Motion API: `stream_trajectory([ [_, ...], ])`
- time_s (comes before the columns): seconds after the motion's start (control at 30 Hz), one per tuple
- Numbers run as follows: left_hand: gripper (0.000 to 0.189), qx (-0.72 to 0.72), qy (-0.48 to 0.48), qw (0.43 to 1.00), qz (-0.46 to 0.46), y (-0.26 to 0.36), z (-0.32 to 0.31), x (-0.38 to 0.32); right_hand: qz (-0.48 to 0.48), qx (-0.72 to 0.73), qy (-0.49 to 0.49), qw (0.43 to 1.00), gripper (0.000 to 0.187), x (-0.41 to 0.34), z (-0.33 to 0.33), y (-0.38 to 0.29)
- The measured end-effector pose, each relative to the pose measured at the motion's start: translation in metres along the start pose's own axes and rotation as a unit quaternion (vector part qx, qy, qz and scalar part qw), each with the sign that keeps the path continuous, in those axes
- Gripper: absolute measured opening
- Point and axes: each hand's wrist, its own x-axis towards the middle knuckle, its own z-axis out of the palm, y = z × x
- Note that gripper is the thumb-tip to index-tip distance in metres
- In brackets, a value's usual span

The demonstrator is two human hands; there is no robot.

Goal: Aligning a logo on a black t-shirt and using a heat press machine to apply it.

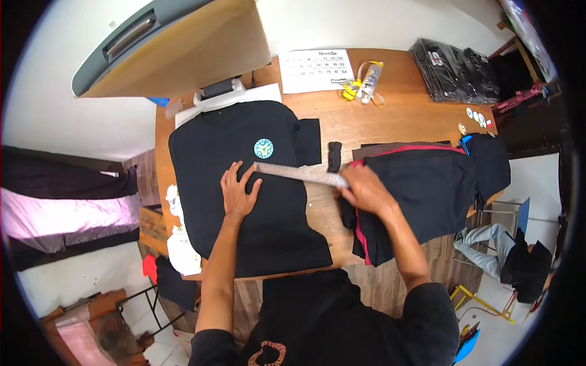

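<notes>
A black T-shirt (219,137) lies spread on the wooden table, with a round blue-and-white emblem (263,148) on its chest. My left hand (240,191) rests on the shirt with its fingers apart, the index fingertip at the left end of a clear ruler (293,172). That ruler lies slantwise below the emblem and reaches past the shirt's edge. My right hand (366,188) is shut on its right end, beside a pile of folded black garments (421,192) with red edging. A small black bundle (334,156) sits just above the ruler.
The raised plate of what looks like a heat press (183,50) overhangs the back left. Behind are a printed chart (316,71), a yellow measuring tape (350,89), a clear bottle (370,82) and bagged black garments (453,73). A seated person (522,265) is at right.
</notes>
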Motion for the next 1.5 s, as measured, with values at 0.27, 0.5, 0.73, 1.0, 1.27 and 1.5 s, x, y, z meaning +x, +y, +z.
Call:
stream_trajectory([
  [0.27,0.043,-0.019,0.001,1.000,-0.011,-0.008,0.009,-0.001,0.266,0.392,0.150,0.868,0.029,-0.115,0.127,-0.068],
  [0.5,0.040,0.021,0.007,1.000,-0.002,-0.016,0.015,-0.007,0.368,0.364,0.325,0.792,0.038,-0.069,0.213,-0.088],
  [0.73,0.043,-0.027,-0.013,0.999,-0.040,0.038,0.001,-0.087,0.407,0.327,0.368,0.770,0.048,-0.030,0.220,-0.063],
  [1.0,0.060,-0.023,-0.132,0.990,-0.036,0.047,-0.033,-0.194,0.437,0.227,0.381,0.782,0.049,-0.044,0.263,-0.035],
  [1.27,0.067,-0.003,-0.247,0.968,0.040,-0.001,-0.038,-0.226,0.446,0.127,0.368,0.806,0.059,-0.051,0.234,-0.061],
  [1.5,0.060,-0.043,-0.297,0.944,0.140,-0.036,-0.039,-0.252,0.428,-0.028,0.431,0.794,0.063,-0.060,0.256,-0.076],
])
